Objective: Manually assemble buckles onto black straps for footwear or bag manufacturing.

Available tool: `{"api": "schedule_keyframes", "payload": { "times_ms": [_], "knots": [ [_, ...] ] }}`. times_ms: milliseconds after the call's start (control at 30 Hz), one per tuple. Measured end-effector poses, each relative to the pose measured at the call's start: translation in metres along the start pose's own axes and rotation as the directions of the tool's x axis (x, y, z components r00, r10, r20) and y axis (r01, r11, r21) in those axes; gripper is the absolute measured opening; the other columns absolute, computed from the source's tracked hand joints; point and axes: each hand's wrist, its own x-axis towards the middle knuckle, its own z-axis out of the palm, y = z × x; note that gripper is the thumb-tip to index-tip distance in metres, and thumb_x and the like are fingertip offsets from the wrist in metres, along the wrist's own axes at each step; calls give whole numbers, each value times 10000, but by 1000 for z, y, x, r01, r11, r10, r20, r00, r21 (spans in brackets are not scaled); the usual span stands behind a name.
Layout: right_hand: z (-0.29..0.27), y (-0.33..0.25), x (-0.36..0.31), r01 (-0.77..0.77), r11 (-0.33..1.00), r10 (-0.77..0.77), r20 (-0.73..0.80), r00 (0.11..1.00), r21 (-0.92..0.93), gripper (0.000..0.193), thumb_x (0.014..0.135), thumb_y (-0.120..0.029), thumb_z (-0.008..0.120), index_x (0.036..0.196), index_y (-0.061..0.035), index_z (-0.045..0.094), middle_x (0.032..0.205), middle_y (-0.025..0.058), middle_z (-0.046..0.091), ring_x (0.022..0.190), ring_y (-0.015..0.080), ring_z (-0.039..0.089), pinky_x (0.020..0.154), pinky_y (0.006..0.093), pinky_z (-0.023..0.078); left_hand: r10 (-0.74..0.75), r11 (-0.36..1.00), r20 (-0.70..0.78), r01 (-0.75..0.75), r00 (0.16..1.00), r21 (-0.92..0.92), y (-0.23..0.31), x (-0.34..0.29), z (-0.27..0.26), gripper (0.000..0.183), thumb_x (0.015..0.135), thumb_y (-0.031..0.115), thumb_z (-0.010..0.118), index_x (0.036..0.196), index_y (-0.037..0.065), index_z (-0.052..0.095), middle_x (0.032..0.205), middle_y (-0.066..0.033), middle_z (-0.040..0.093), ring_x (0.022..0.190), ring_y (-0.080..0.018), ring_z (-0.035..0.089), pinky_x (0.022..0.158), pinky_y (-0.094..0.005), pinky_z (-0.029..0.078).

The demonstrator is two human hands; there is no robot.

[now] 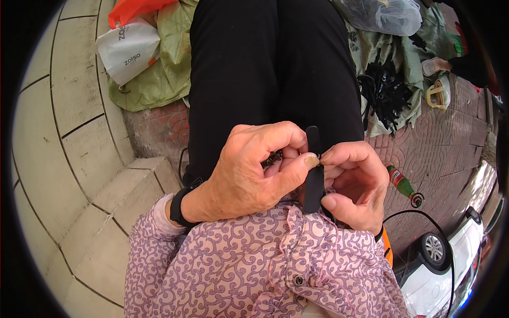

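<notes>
Above my lap, between both hands, a flat black strip [314,191] with rounded ends stands nearly lengthwise. My left hand [246,169] pinches it near the middle, thumb on top and fingers curled behind. From the other side my right hand [363,183] closes on it, its index fingertip meeting my left thumb at a tiny dark part. My right thumb rests near the strip's lower end. What lies behind the left fingers is mostly hidden.
A heap of black straps [387,87] lies on a green sack at the right, below a clear plastic bag [382,16]. A green bottle [401,180], a white car [440,281] and another person's foot [432,66] are also right. Left are a white bag [130,50] and stone ledge [79,95].
</notes>
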Motion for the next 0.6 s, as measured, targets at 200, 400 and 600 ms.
{"api": "schedule_keyframes", "payload": {
  "times_ms": [200,400,600],
  "knots": [
    [5,-1,2,28,966,-49,-78,996,-256,413,768,94,691,1154,60,550,989,103,655,819,96,639,704,211,511,12,1000,14,-12,1000,19,-2,-1,-1,135,814,68,700,770,9,587,600,-28,560,525,-107,565,507,-244,423],
    [-1,2,8,260,808,-256,83,963,-529,356,742,81,680,1092,42,627,972,73,661,780,85,626,655,205,518,-86,995,33,88,996,-53,2,0,-3,133,855,74,665,773,3,587,623,-26,571,557,-79,559,514,-240,410],
    [0,-1,12,114,869,-140,-18,990,-482,377,725,83,637,1098,31,637,923,87,664,729,97,633,632,199,511,-119,992,16,120,993,-27,-6,2,-4,128,867,67,641,772,0,587,657,-32,595,599,-79,575,540,-233,413]
  ]
}}
